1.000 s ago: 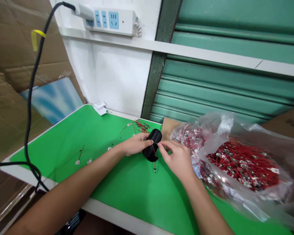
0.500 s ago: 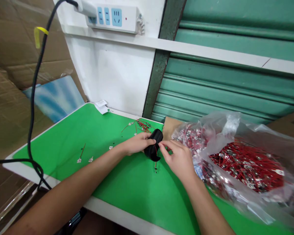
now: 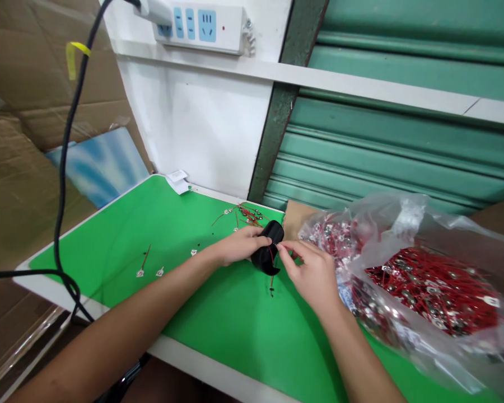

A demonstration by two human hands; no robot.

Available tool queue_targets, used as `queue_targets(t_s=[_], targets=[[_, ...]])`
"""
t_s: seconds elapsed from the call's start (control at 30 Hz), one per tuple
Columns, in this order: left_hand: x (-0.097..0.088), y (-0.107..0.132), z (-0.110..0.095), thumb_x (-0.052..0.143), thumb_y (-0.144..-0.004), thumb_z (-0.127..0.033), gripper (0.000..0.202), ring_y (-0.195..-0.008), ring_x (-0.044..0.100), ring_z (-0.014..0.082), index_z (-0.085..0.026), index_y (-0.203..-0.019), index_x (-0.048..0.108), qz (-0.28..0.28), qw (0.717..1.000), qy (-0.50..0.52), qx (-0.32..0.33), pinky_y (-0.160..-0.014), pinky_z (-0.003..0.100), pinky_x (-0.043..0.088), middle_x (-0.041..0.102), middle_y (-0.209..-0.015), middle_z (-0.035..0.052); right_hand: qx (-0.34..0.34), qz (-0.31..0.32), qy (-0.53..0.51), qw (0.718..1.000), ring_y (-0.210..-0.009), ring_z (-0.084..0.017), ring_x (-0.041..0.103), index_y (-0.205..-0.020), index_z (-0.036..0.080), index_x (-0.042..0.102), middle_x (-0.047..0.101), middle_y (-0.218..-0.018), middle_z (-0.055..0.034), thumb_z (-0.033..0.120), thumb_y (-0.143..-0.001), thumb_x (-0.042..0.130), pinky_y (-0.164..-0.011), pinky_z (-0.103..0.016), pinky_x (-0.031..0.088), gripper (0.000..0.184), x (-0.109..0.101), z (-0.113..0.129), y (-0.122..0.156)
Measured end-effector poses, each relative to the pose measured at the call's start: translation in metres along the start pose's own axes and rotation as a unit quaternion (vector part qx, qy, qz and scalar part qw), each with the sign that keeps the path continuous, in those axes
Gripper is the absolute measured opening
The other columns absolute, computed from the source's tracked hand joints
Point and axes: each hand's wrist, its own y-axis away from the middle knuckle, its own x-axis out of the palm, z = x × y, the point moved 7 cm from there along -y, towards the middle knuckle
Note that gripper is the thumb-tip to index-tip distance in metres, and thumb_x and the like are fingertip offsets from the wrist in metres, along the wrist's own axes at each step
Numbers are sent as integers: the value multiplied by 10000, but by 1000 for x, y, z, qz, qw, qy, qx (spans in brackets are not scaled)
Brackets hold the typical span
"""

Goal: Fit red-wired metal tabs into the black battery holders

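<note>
My left hand point(image 3: 244, 245) is closed around a black, hollow, tube-like part point(image 3: 264, 258), its thumb lying on top near a cut in the side. A thin red wire shows at the opening of that part. My right hand point(image 3: 306, 263) pinches with thumb and forefinger at the part's right edge; what sits between those fingertips is too small to make out. Just below, a small wired piece point(image 3: 271, 286) shows against the green mat point(image 3: 218, 324). Beyond my left hand lies a small pile of red wires with metal ends point(image 3: 251, 214).
To the right, a clear plastic bag point(image 3: 407, 224) holds many red wired pieces point(image 3: 437, 291). Small white pieces point(image 3: 160, 272) lie at left on the mat. A black cable point(image 3: 63, 168) hangs at left from a power strip point(image 3: 201, 28). A green shutter point(image 3: 386, 134) stands behind.
The whole view has shifted slightly, so everything appears a little further right. Both hands keep nearly the same pose at the black part.
</note>
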Motion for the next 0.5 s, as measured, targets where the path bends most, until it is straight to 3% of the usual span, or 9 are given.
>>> queue_targets(t_s=[0.37,0.5], targets=[[0,-1,1,682,-752,-357,279,-565,534,102,-127,-908,658,4,1000,27,-5,-556,216,406,617,-698,-8,-1,1,0,1000,-697,-182,682,-875,207,713,745,-785,-31,267,-1003,573,-651,-294,468,199,0,2,-1],[0,-2,-3,623,-790,-274,210,-604,523,100,-109,-902,690,-5,1000,-4,31,-596,211,404,613,-712,-6,4,25,-12,1000,-680,-183,675,-860,207,703,735,-760,-27,255,-995,563,-637,-292,456,200,3,1,-1]])
